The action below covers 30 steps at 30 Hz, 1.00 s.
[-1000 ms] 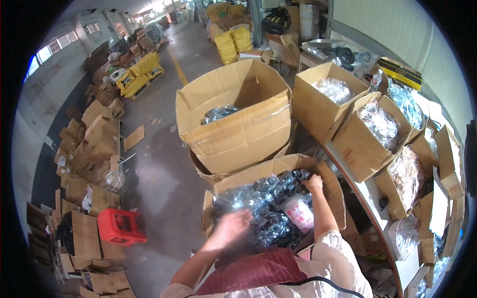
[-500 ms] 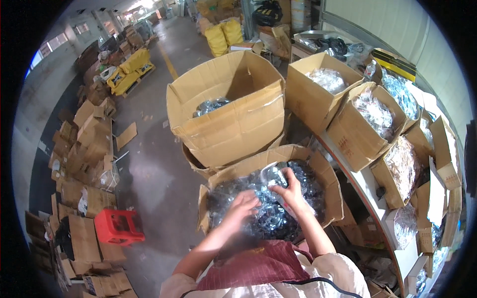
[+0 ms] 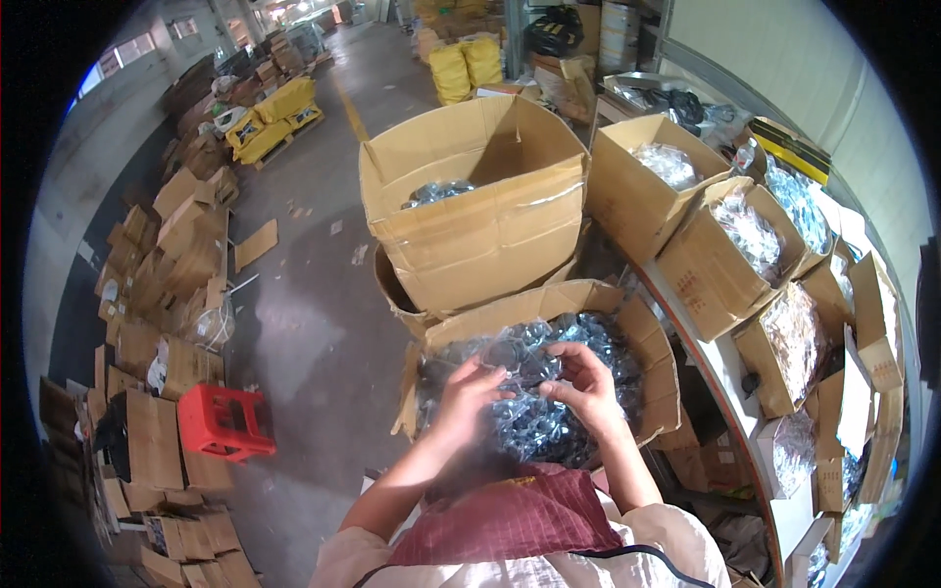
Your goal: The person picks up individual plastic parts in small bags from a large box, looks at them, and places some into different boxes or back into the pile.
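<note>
Both hands are over a large open carton filled with several dark glossy pieces in clear plastic. Between them is a dark piece in a clear plastic bag, its exact kind too small to make out. My left hand pinches its left side with thumb and fingers. At the right end, my right hand has its thumb and curled fingers closed on the plastic. The held bag partly covers the pile below.
Beyond stands a taller carton with similar dark pieces inside. Along the right, a curved-looking bench bears several cartons of plastic-wrapped goods. A red stool and stacked cardboard line the left side.
My left hand has come in to grip the bagged piece, which has dropped slightly and turned. My right hand has moved a little right. The view has shifted slightly.
</note>
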Motion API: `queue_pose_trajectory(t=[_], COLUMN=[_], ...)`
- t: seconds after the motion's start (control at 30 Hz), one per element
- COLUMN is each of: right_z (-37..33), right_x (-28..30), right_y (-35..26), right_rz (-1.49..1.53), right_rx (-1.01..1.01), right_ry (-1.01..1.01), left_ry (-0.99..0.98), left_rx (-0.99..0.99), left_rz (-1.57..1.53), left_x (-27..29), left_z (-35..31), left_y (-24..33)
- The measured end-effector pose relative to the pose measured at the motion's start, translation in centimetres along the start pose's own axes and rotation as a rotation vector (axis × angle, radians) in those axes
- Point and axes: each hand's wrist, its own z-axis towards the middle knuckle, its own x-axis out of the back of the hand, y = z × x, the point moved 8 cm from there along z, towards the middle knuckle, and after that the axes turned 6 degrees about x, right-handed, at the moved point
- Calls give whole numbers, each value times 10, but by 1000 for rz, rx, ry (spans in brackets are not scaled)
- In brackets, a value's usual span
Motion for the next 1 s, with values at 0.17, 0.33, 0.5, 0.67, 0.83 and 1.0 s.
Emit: queue_pose_trajectory(t=[0.17, 0.33, 0.5, 0.67, 0.83, 1.0], right_z=[-4, -4, 43, 32, 25, 35], right_x=[8, 14, 94, 278, 274, 212], right_y=[-1, 4, 83, 192, 234, 242], right_rz=[145, 108, 12, -1141, -1154, -1172], right_rx=[65, 42, -27, -336, -520, -384], right_ry=[90, 139, 148, 548, 271, -74], left_ry=[-9, -77, -140, -498, -560, -184], left_rx=[3, 69, 132, -201, -160, 292], left_rz=[-62, -28, 27, -572, -309, -417], left_x=[-4, -13, -9, -65, -53, 4], left_z=[-6, 0, 55, 58, 53, 70], left_y=[-1, -4, 30, 165, 121, -29])
